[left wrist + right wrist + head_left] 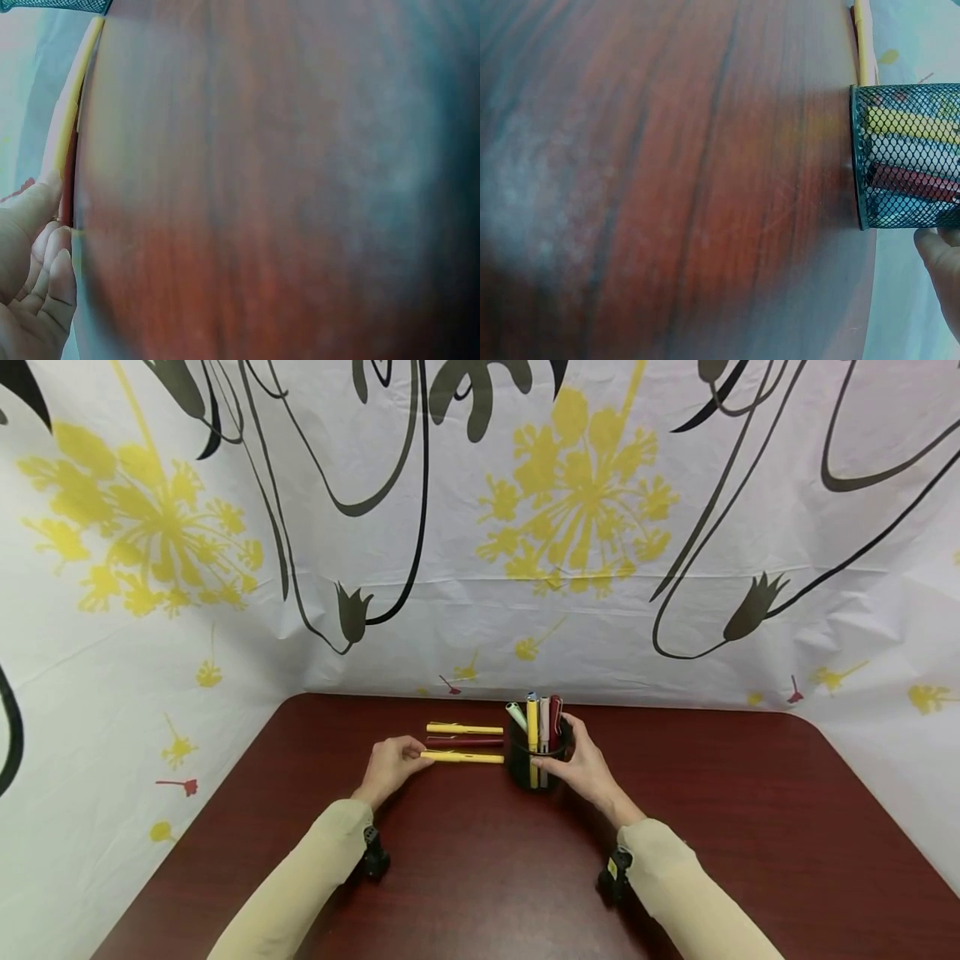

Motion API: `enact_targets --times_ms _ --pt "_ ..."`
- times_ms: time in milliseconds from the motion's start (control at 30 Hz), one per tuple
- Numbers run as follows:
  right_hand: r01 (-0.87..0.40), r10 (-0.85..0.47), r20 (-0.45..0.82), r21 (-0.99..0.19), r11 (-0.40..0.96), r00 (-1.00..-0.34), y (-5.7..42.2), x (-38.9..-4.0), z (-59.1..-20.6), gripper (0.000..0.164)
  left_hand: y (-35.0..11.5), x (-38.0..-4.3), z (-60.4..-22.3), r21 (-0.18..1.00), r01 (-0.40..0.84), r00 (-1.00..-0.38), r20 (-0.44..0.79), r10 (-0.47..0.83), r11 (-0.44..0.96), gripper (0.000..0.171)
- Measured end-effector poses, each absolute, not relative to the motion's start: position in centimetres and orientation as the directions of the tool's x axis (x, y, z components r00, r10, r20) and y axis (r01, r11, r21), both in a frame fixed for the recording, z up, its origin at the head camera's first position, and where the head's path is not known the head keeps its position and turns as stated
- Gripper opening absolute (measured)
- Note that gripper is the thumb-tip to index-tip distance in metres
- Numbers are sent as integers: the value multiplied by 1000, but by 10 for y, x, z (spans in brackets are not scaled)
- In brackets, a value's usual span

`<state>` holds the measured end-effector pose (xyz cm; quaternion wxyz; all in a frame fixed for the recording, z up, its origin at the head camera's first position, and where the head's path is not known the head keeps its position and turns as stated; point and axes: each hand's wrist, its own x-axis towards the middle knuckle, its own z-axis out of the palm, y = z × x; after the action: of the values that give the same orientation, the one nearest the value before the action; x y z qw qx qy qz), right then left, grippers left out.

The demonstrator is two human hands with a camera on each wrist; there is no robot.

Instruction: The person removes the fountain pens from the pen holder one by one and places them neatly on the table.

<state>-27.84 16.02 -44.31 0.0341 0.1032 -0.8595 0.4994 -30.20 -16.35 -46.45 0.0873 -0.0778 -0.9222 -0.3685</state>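
Note:
A black mesh pen holder (519,770) stands upright on the table, with several pens in it, among them a yellow pen (532,723), a dark red one and a pale green one. My right hand (587,766) grips the holder from its right side, thumb across the front. To its left, my left hand (392,766) pinches the left end of the nearest yellow pen (468,758), whose other end reaches the holder. Behind it lie a dark red pen (467,742) and another yellow pen (468,729), roughly parallel. In the left wrist view, the thumb rests along the pinched yellow pen (71,105).
The dark red-brown wooden table (480,860) has rounded far corners. A white patterned cloth (450,552) hangs right behind its back edge and along both sides. Each wrist wears a small black camera (375,854).

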Motion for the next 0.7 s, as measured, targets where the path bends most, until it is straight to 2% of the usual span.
enact_targets --times_ms 400,700 --pt "-218 -146 168 -850 479 -975 160 -279 -444 87 -166 -308 -470 615 214 -970 226 91 759 15" --pt "-230 -146 182 -855 465 -972 160 -280 -444 87 -166 -307 -468 632 239 -967 228 117 737 16"
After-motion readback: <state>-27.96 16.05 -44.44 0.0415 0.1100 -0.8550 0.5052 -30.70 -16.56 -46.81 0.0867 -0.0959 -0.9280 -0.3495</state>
